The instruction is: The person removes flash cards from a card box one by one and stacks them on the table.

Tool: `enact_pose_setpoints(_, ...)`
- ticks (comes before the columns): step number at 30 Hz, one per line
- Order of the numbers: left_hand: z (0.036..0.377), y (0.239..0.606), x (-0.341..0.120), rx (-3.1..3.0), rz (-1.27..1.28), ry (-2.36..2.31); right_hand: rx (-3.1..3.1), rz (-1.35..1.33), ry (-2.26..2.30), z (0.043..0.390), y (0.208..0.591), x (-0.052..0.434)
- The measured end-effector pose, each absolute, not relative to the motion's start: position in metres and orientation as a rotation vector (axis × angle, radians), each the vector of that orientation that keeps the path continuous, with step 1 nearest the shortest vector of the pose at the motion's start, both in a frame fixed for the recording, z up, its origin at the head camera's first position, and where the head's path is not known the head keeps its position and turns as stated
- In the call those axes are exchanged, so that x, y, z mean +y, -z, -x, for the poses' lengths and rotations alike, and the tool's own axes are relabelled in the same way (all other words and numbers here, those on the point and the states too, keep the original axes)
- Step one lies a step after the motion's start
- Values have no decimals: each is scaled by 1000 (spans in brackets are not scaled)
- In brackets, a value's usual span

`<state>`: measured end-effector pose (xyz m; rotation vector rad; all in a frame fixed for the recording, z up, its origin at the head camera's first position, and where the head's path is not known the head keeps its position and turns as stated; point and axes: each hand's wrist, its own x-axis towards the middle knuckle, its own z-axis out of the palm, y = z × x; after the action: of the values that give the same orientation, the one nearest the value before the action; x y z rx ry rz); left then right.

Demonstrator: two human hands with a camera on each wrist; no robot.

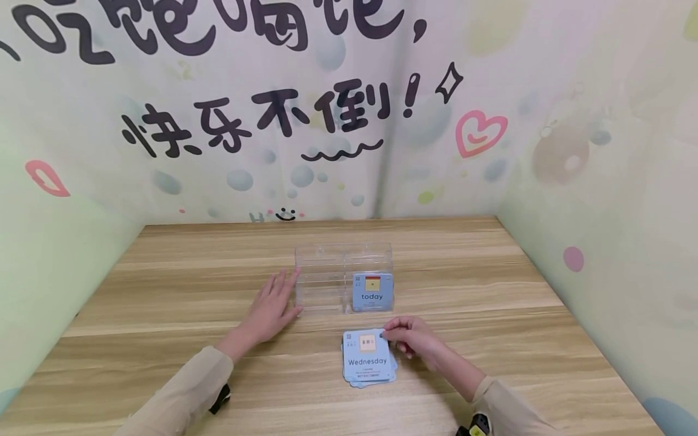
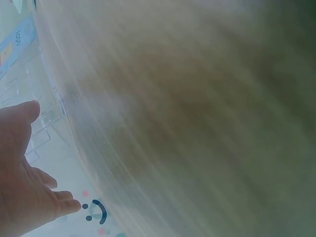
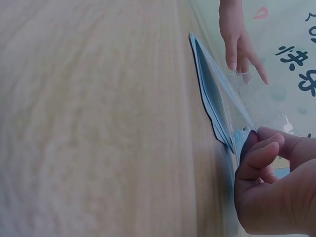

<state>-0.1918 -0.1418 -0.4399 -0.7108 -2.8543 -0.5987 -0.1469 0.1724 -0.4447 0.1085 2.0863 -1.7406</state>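
Note:
A small pile of blue flash cards (image 3: 210, 94) lies on the table, and its top card reads "Wednesday" (image 1: 367, 369). My right hand (image 1: 414, 340) pinches that card by its upper right corner; in the right wrist view the corner is lifted off the cards below. Behind the pile stands a clear plastic rack (image 1: 320, 297) with compartments. A blue card marked "today" (image 1: 372, 301) sits in its lower right compartment. My left hand (image 1: 271, 307), fingers straight and spread, is at the rack's left side; the left wrist view shows its thumb and fingers (image 2: 67, 207) apart.
The wood-grain table (image 1: 180, 284) meets a patterned wall sheet (image 1: 245, 188) with black lettering at the back. More wall covering (image 1: 594, 200) rises along the right side. Dark wrist devices (image 1: 220, 399) show on both arms.

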Motion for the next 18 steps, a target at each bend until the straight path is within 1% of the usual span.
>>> enact_pose_setpoints(18, 192, 444, -142, -2776, 735, 641, 2340, -123, 1594, 144, 444, 166)
